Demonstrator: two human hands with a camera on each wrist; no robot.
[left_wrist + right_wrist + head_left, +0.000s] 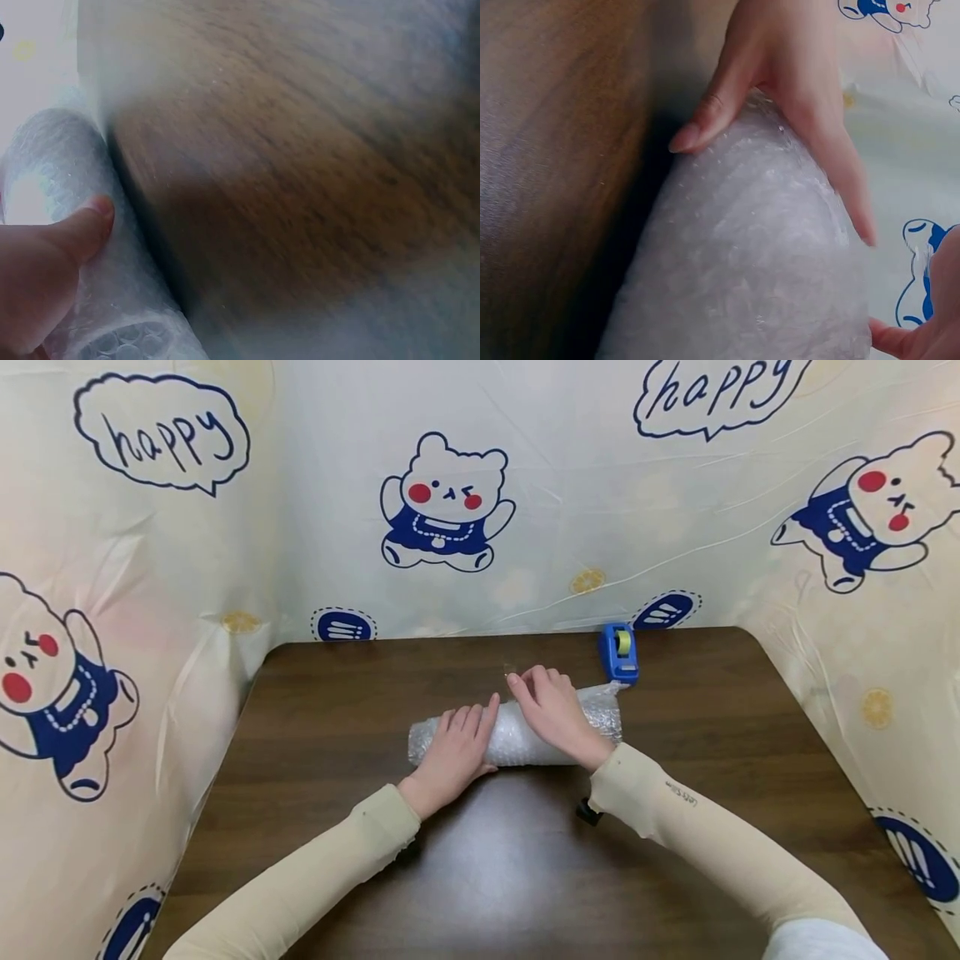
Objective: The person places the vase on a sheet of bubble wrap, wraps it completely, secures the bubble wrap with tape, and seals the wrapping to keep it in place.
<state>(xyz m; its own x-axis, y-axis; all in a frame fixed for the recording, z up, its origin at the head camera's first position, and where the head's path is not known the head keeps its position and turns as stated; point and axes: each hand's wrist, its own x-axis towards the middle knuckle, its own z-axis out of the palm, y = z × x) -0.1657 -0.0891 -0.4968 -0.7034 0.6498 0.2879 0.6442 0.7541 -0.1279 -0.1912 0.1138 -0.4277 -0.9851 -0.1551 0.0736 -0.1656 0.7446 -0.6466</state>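
Note:
A roll of bubble wrap (513, 739) lies crosswise on the table, with a loose end sticking out at its right. My left hand (453, 752) grips its left part, the fingers over the top and the thumb on the near side. In the left wrist view that thumb presses on the bubble wrap (52, 161), whose open end shows rolled layers. My right hand (553, 714) is over the roll's right half, fingers bent, and seems to pinch a faint strip of clear tape (509, 669). Only part of the right hand (934, 315) shows in the right wrist view.
A blue tape dispenser (619, 653) with a yellowish roll stands at the table's back edge, close to the loose end of the wrap. Printed cloth (450, 410) hangs behind and at both sides of the brown table (337, 677). A small black object (588, 812) shows by the right wrist.

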